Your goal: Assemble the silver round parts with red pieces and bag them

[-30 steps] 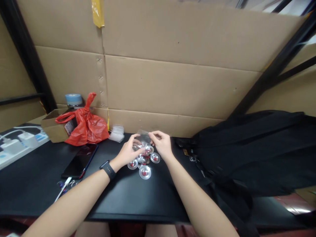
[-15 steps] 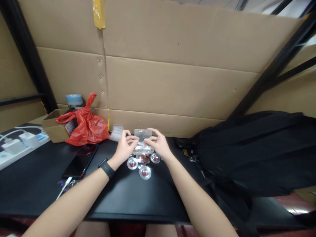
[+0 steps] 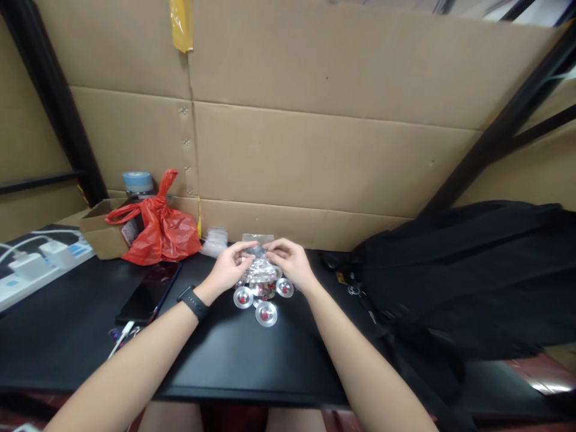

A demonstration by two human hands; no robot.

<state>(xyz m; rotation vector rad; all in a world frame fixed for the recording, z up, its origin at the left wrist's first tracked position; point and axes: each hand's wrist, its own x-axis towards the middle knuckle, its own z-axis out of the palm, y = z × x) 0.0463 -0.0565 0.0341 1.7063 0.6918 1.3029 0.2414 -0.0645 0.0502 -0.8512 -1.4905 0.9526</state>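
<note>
Between my hands is a clear plastic bag (image 3: 261, 271), its flat upper end standing up behind my fingertips. My left hand (image 3: 228, 264), with a black watch on the wrist, pinches the bag from the left. My right hand (image 3: 290, 261) pinches it from the right, thumb and fingers close together. Several round silvery discs with red centres lie just in front of the bag on the black table (image 3: 252, 366); the nearest disc (image 3: 266, 314) lies flat. Others are partly hidden beneath the bag, and what the bag holds is too blurred to tell.
A red plastic bag (image 3: 164, 231) leans by a cardboard box (image 3: 101, 234) at the back left. A phone (image 3: 150, 294), a white cable and a power strip (image 3: 40, 270) lie left. Clear packaging (image 3: 215, 242) sits behind my left hand. A black backpack (image 3: 468, 282) fills the right.
My fingers have shifted on the clear bag and come closer together near its upper part. My right index finger has lowered. The view has moved slightly.
</note>
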